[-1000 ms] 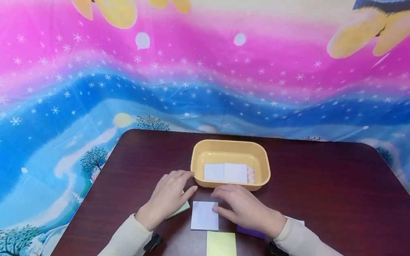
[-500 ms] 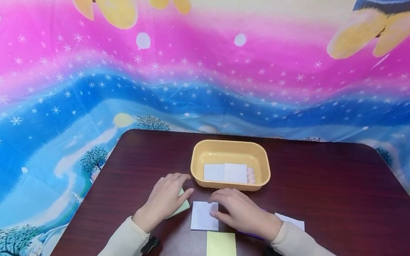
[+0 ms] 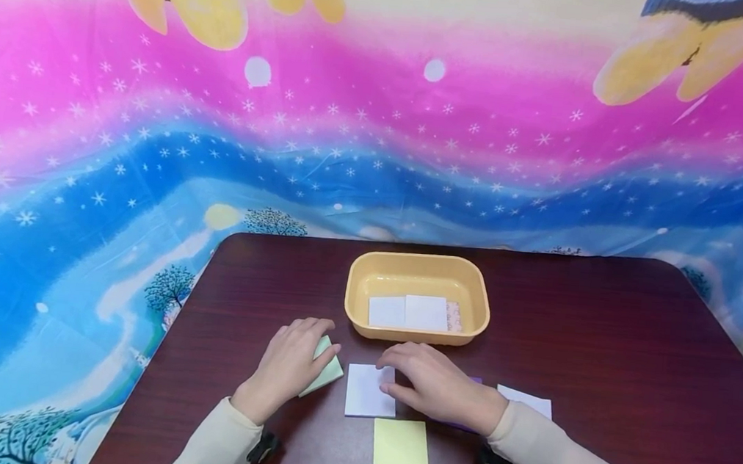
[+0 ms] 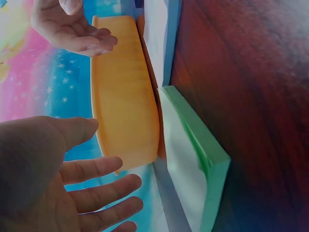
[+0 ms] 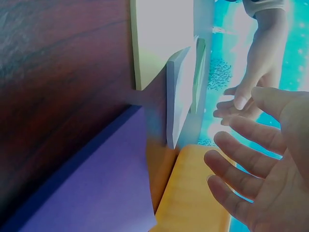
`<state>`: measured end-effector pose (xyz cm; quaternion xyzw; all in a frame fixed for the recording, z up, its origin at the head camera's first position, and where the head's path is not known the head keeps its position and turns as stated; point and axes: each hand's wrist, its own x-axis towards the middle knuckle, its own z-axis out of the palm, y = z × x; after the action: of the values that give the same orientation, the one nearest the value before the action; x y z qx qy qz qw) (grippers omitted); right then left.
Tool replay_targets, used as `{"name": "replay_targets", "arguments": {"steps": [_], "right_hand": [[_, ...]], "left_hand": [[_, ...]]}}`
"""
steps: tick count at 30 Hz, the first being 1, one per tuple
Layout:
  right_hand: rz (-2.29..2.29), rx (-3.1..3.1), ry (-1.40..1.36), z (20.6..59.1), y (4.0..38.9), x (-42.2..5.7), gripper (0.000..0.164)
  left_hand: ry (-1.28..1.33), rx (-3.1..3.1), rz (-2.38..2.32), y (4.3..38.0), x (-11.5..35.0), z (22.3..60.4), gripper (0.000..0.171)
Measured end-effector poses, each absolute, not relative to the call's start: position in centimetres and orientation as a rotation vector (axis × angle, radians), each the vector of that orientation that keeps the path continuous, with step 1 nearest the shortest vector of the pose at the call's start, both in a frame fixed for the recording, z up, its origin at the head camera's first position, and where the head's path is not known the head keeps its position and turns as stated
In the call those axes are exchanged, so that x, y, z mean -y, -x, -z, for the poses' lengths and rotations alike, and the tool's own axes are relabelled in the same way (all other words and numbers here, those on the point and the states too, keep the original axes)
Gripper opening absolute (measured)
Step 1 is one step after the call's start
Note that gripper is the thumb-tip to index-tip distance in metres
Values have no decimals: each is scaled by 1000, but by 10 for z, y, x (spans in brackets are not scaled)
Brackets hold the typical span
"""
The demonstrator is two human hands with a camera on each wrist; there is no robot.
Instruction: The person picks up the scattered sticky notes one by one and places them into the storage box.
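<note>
- Head view: lilac pad (image 3: pixel 364 392) central, green pad (image 3: pixel 326 375) nine o'clock, purple pad (image 5: pixel 101 179) and white pad (image 3: pixel 532 402) three, yellow pad (image 3: pixel 401 453) five; five, spread apparently for easy reach
- Tray (image 3: pixel 415 337), one o'clock, holds two small white pads (image 3: pixel 425 313), one patterned piece (image 3: pixel 454 316)
- Left hand (image 3: pixel 287 361) over green, right hand (image 3: pixel 434 385) over lilac and purple; both relaxed, gripping nothing

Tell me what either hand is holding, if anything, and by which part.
Nothing is held: the left hand and the right hand are both empty, apart from the green pad and the purple pad nearby.
</note>
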<state>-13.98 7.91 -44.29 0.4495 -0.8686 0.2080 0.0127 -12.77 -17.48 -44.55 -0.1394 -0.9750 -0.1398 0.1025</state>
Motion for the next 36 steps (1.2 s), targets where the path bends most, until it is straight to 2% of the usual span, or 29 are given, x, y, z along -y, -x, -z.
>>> {"name": "replay_targets", "arguments": {"steps": [17, 36], "right_hand": [[-654, 2688, -1441, 446, 140, -70, 30], [-680, 2723, -1425, 455, 148, -63, 30]], "left_hand": [[395, 2868, 401, 125, 184, 457, 35], [352, 2897, 401, 122, 192, 461, 38]]}}
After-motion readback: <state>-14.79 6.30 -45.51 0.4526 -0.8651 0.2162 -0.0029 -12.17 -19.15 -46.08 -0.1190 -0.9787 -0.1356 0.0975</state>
